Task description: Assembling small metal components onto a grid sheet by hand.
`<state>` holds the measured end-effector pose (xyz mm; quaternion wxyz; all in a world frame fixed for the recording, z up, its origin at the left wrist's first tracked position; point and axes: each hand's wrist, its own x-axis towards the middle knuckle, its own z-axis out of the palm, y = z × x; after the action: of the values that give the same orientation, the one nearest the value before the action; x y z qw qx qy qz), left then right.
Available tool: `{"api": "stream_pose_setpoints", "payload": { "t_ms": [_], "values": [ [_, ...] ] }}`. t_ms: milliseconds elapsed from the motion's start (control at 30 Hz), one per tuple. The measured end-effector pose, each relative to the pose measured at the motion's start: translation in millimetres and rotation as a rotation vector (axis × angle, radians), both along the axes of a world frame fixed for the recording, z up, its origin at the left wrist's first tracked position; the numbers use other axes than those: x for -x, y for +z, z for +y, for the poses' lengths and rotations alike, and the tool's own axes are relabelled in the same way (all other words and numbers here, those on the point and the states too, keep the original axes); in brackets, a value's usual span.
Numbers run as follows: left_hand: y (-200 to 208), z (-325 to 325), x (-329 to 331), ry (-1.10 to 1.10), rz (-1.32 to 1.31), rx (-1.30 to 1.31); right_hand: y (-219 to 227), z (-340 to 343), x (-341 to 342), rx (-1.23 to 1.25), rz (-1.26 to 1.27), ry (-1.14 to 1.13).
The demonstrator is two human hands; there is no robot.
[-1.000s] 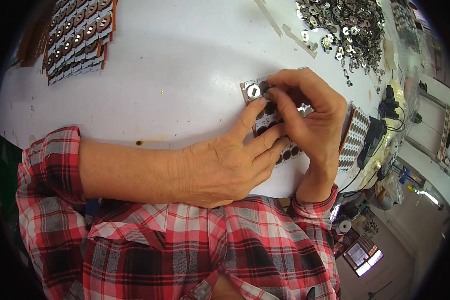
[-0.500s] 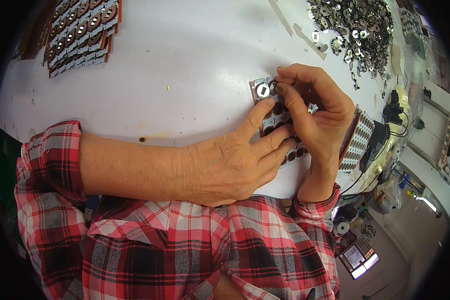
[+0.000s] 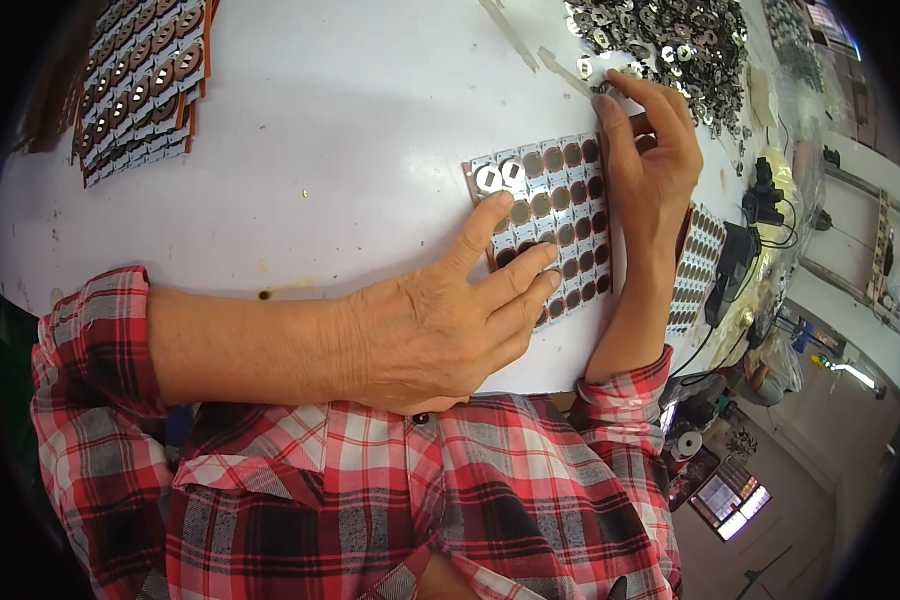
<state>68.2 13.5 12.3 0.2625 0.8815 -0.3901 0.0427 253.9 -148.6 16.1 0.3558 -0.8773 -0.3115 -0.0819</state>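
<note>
Left hand (image 3: pixel 430 320) presses flat, fingers spread, on the grid panel (image 3: pixel 555 215); right hand (image 3: pixel 655 165), open, touches the metal discs (image 3: pixel 670 40) at upper right

The right hand (image 3: pixel 650 150) is no longer bent over the top corner of the grid panel (image 3: pixel 555 225); it now stretches beyond the panel's far edge, fingertips at the near rim of the heap of metal discs (image 3: pixel 670 40). With that hand gone, the panel's upper rows lie uncovered, and two silver discs (image 3: pixel 500 176) sit in its top-left cells instead of one.
</note>
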Motion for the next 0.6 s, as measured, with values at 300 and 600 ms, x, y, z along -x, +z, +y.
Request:
{"api": "stream_pose_setpoints", "payload": {
  "t_ms": [300, 600],
  "values": [
    [-1.7, 1.6, -0.7, 0.015, -0.074, -0.029, 11.8, -9.9, 5.7, -0.292, 0.555, 0.026],
    [-3.7, -0.8, -0.1, 0.017, -0.031, -0.017, 25.4, -13.4, 32.5, 0.124, 0.361, -0.004]
  ]
}}
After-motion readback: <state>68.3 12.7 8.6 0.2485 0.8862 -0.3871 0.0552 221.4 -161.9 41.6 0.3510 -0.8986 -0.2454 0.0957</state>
